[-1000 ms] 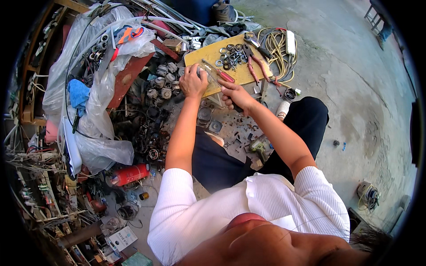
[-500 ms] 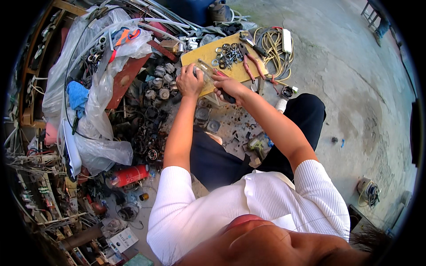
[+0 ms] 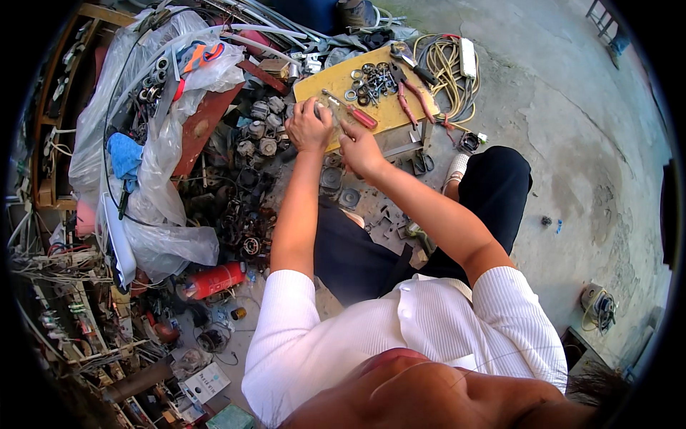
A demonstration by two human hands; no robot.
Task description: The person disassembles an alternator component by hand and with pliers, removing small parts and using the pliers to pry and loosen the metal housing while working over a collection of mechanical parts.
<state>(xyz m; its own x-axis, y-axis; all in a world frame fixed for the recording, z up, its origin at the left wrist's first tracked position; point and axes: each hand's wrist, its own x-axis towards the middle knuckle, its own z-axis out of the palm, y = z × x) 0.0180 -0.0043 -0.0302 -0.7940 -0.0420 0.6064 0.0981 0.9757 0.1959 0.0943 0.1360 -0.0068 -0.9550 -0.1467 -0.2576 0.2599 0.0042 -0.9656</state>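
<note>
our left hand point(image 3: 309, 129) bends its fingers around a dark piece point(image 3: 319, 111) at the left end of the yellow board point(image 3: 325, 80); the piece shows only between thumb and fingers, and we cannot tell its full shape. our right hand point(image 3: 362, 150) is just right of it and a little nearer to us, balled up with the thumb toward the piece; its fingers press in on a dark handle point(image 3: 357, 176), of which we see just a bit below the fist, so we cannot tell what is at its other end. just beyond the right hand a red screwdriver point(image 3: 362, 116) lies on the board, its shaft slanting away to the left. farther beyond our grip is a heap of rings and screws point(image 3: 371, 87), with red pliers point(image 3: 406, 106) to its right and a black-handled tool point(image 3: 424, 74) near the board's far corner. well right of both hands, off the board, we have a coil of cable point(image 3: 446, 86) and a white power strip point(image 3: 467, 57). left of our left hand, near it, are grey metal parts point(image 3: 268, 146); far to the left we see a blue cloth point(image 3: 126, 154) on clear plastic point(image 3: 157, 250).
</note>
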